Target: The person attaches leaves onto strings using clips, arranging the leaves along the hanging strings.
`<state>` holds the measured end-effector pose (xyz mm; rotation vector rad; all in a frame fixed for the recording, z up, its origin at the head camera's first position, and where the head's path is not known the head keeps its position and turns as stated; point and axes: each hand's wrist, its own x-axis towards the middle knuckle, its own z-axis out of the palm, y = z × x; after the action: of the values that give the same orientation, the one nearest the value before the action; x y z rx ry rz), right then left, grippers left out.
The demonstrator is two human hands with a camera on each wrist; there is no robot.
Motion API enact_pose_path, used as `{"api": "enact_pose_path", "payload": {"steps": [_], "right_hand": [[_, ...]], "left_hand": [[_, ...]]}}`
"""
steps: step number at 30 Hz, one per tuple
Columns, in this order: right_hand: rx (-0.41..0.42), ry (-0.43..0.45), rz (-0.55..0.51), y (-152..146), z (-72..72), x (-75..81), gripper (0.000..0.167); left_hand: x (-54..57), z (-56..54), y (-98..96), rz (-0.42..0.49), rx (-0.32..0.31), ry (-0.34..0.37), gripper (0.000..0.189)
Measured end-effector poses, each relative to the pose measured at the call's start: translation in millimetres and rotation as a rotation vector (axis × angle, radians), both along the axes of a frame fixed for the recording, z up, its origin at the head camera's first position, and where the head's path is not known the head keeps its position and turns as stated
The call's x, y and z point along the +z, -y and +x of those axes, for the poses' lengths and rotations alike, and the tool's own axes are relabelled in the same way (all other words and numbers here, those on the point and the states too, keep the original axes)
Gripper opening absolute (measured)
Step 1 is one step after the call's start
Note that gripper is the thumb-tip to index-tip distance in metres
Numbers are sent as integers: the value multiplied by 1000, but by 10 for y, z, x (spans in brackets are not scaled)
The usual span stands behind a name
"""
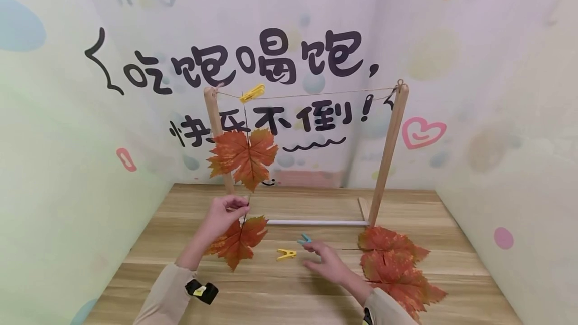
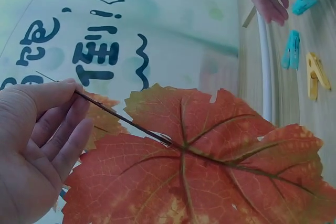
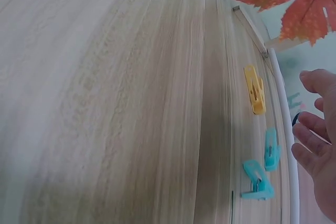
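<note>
My left hand (image 1: pixel 226 217) pinches the dark stem of an orange-red artificial maple leaf (image 2: pixel 220 156) between thumb and fingers; its blade hangs below the hand. Just above, another leaf (image 1: pixel 248 157) hangs by its stem from a yellow clothespin (image 1: pixel 253 94) clipped on the string. Over the table my right hand (image 1: pixel 331 265) is held with loosely bent fingers and nothing in it. Near its fingertips lie a blue clothespin (image 1: pixel 304 238) and a yellow clothespin (image 1: pixel 286 254). A second blue clothespin (image 3: pixel 257 180), seen in both wrist views, is hidden in the head view.
A wooden frame with a left post (image 1: pixel 212 112) and right post (image 1: pixel 389 154) carries the string (image 1: pixel 316 95). A white bar (image 1: pixel 316 222) joins the posts low down. More leaves (image 1: pixel 397 270) lie overlapping at the table's right. Printed walls (image 1: pixel 510 89) enclose the table (image 1: pixel 262 300).
</note>
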<state>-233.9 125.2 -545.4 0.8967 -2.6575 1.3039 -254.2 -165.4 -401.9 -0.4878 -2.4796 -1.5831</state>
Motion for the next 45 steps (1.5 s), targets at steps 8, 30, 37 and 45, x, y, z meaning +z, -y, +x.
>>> {"api": "enact_pose_path", "payload": {"steps": [8,30,37,45], "right_hand": [[-2,5,13,174,-68,-58,43],[8,-24,180,476,-180,-256,47],[-11,-123,174,588,-218,-334,39],[-63,-290,315,739,-159,-378,32]], "left_hand": [[103,43,41,21,40,-15,11],[15,97,50,46,77,-1,8],[-33,88,23,47,72,17,9],[-36,76,44,48,85,17,9]]}}
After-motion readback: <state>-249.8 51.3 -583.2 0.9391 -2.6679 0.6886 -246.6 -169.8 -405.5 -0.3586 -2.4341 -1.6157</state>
